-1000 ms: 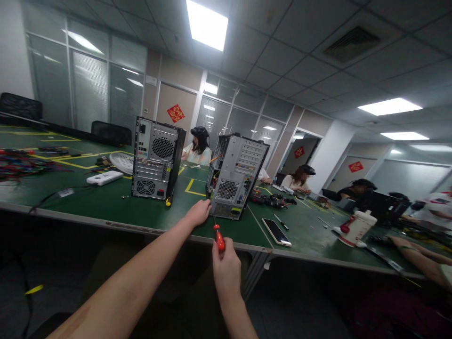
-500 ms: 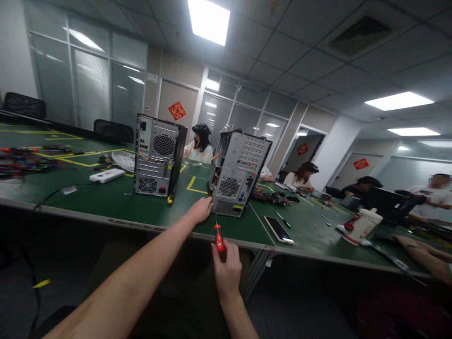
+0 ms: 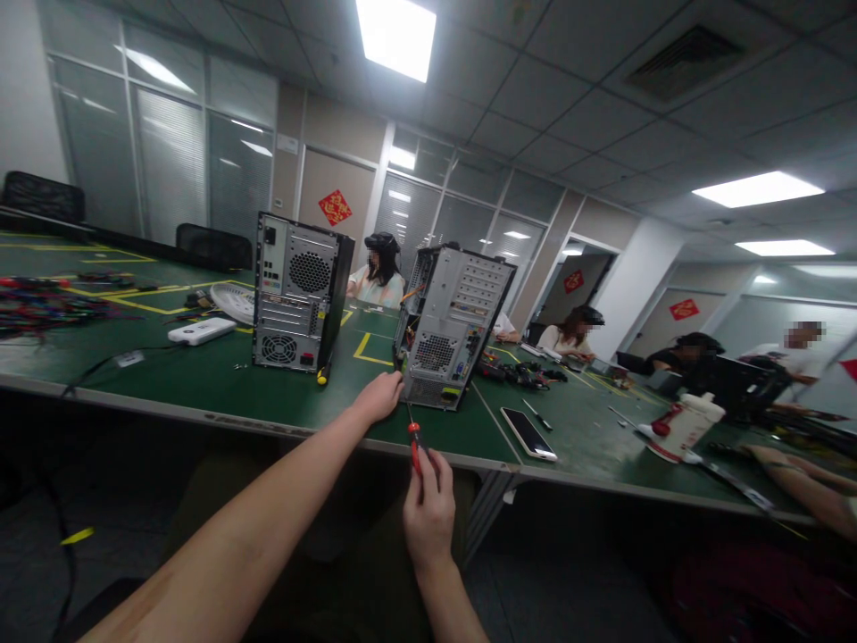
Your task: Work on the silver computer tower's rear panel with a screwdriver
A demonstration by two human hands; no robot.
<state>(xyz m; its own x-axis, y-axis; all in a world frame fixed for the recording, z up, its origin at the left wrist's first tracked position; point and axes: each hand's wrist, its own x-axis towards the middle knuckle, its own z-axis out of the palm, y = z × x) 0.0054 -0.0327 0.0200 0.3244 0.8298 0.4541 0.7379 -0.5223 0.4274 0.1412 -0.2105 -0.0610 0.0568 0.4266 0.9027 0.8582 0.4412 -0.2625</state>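
Note:
A grey computer case (image 3: 445,326) stands upright near the front edge of the green table, its rear face towards me. My left hand (image 3: 383,397) is at its lower left corner, fingers closed against the edge; what they hold, if anything, is hidden. Below the case, my right hand (image 3: 429,500) is wrapped round a red and black screwdriver (image 3: 414,434), whose shaft points up to the bottom edge of the case. To the left stands a second computer case (image 3: 289,295), with a yellow-tipped handle (image 3: 322,377) beside its base.
A phone (image 3: 528,435) and a small tool (image 3: 537,414) lie to the right. Farther right are a white cup (image 3: 688,427) and another person's forearms (image 3: 803,482). On the left are a white power strip (image 3: 201,331) and tangled cables (image 3: 46,304).
My right hand has turned around the screwdriver handle, with the fingers now covering more of it. My left hand has stayed at the case corner. A person at far right has shifted left.

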